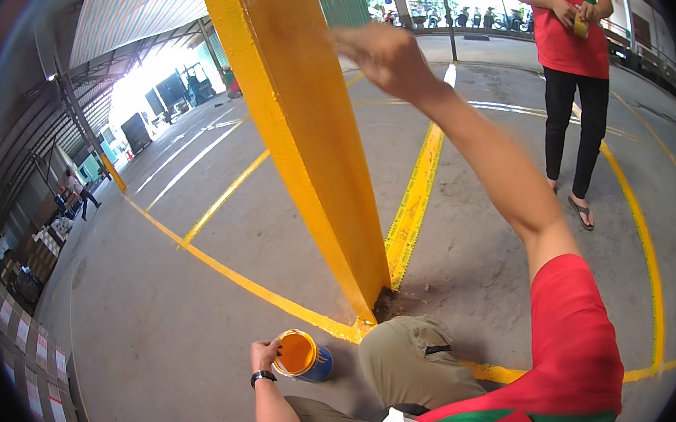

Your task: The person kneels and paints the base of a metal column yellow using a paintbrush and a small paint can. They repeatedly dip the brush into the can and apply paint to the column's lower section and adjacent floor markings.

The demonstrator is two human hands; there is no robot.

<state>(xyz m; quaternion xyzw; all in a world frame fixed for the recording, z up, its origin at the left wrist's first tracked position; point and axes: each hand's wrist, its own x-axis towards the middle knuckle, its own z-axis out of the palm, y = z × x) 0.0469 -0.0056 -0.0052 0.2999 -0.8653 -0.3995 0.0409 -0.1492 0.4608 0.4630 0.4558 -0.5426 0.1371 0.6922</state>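
A square yellow pillar (313, 141) rises in front of me, leaning in the view, its right face glossy. My right hand (389, 58) is raised at that face, closed and blurred by motion; whatever it holds is hidden or smeared. By my left knee a blue paint bucket (316, 365) stands on the floor, its inside orange-yellow with paint. My left hand (266, 351) grips the bucket's left rim, fingers curled over the edge.
Yellow lines (249, 291) mark the concrete floor around the pillar's base. To the right stands a person (567, 42) in a red and green shirt, holding a yellow roll (581, 27). Stacked cartons (37, 369) line the left edge. Another person (78, 188) walks far left.
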